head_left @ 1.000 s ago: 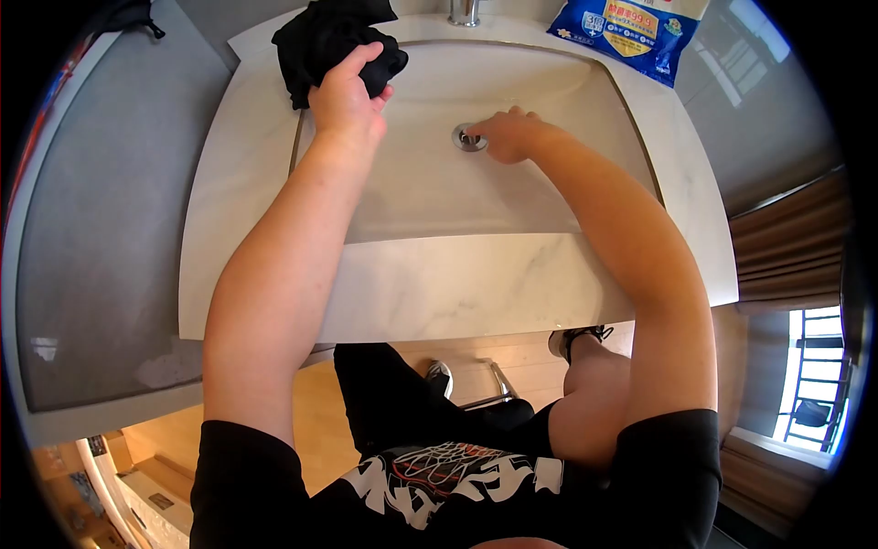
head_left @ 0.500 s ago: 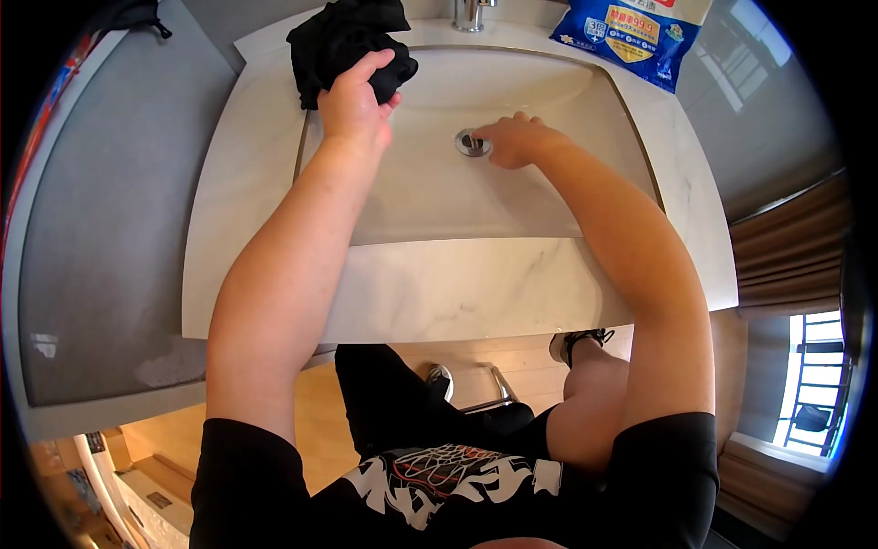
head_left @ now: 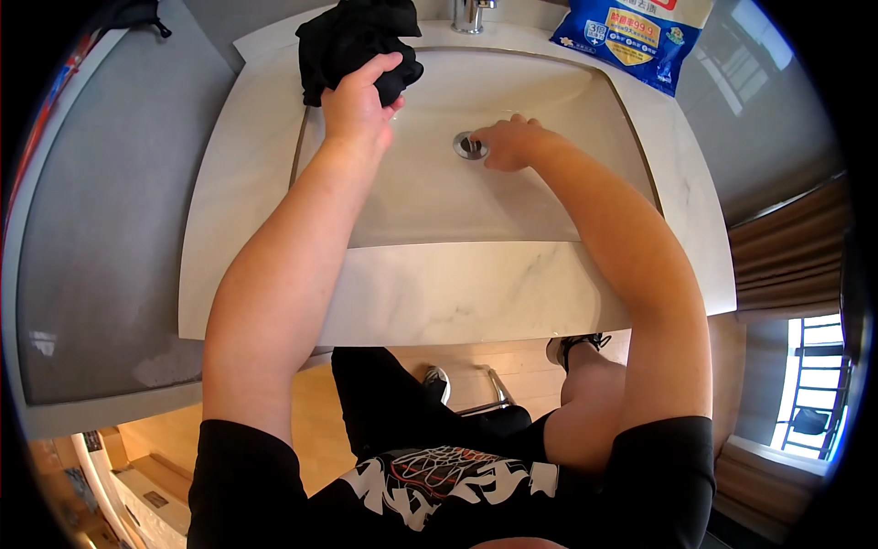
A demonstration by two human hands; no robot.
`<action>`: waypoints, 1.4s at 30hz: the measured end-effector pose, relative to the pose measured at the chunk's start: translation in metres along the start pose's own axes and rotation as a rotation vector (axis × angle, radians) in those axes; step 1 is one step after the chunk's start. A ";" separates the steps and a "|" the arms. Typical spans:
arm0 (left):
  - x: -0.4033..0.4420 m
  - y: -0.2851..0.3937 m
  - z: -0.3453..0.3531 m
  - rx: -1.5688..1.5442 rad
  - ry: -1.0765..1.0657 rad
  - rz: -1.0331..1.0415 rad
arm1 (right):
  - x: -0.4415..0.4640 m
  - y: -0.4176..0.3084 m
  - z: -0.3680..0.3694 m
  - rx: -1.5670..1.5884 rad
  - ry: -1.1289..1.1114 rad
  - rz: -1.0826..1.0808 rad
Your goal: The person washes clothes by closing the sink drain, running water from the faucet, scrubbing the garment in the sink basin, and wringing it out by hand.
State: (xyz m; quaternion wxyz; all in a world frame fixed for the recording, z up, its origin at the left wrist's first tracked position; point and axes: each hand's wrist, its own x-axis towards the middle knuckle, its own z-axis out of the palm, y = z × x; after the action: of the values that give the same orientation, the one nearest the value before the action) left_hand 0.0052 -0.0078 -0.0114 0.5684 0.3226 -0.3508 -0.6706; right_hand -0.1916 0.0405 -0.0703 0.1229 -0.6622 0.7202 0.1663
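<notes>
A bunched black cloth (head_left: 352, 46), possibly a garment, rests over the back left rim of the white sink (head_left: 421, 206). My left hand (head_left: 357, 105) grips it, thumb stretched across the top and the other fingers mostly hidden beneath. In the basin, my right hand (head_left: 514, 145) reaches from the right to the round chrome drain (head_left: 465, 145). Its fingertips meet at the dark middle of the drain, seemingly on the stopper, while the remaining fingers curl. The exact contact there is partly hidden by the hand.
A chrome faucet (head_left: 473, 16) stands behind the basin. On the back right of the marbled counter (head_left: 457, 293) lies a blue and white packet (head_left: 631, 41). A grey panel (head_left: 110, 220) borders the left side, and a brown curtain (head_left: 791, 247) hangs at right.
The black cloth and my left hand have shifted very slightly to the right. My right hand stays at the drain, almost unmoved; the whole view has tilted a little.
</notes>
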 end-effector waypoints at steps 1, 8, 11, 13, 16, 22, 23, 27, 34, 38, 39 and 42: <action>0.000 0.000 -0.001 0.003 0.007 -0.004 | -0.002 -0.002 0.000 0.004 -0.008 0.009; 0.001 -0.002 0.001 0.017 0.010 -0.009 | -0.003 0.001 0.000 0.012 -0.014 -0.017; 0.004 -0.002 0.001 0.015 0.021 0.004 | 0.001 0.000 -0.001 0.000 -0.014 -0.021; 0.002 -0.003 0.002 0.021 0.020 -0.003 | -0.002 0.001 -0.001 0.007 -0.014 -0.019; 0.002 -0.002 0.003 0.028 0.003 -0.002 | 0.000 0.002 -0.002 0.014 -0.021 -0.027; 0.008 -0.008 0.002 0.022 0.031 -0.024 | 0.000 0.003 -0.001 0.011 -0.033 -0.025; 0.008 -0.008 0.001 0.023 0.016 -0.026 | -0.001 0.003 -0.001 0.012 -0.036 -0.024; 0.009 -0.008 0.000 0.039 -0.026 -0.028 | -0.001 0.003 -0.003 0.017 -0.042 -0.030; 0.019 -0.013 -0.006 0.034 -0.072 -0.021 | 0.000 0.003 -0.002 0.016 -0.039 -0.027; 0.020 -0.013 -0.007 0.030 -0.078 -0.027 | -0.002 0.003 -0.003 0.030 -0.043 -0.024; 0.019 -0.013 -0.006 0.028 -0.080 -0.029 | -0.001 0.003 -0.003 0.027 -0.042 -0.026; 0.018 -0.012 -0.006 0.037 -0.094 -0.026 | 0.000 0.002 0.000 0.039 -0.012 -0.004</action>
State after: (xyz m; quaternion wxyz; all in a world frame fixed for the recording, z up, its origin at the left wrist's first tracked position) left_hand 0.0015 -0.0249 -0.0250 0.5367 0.3056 -0.3851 -0.6858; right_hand -0.1939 0.0407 -0.0700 0.1404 -0.6602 0.7212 0.1559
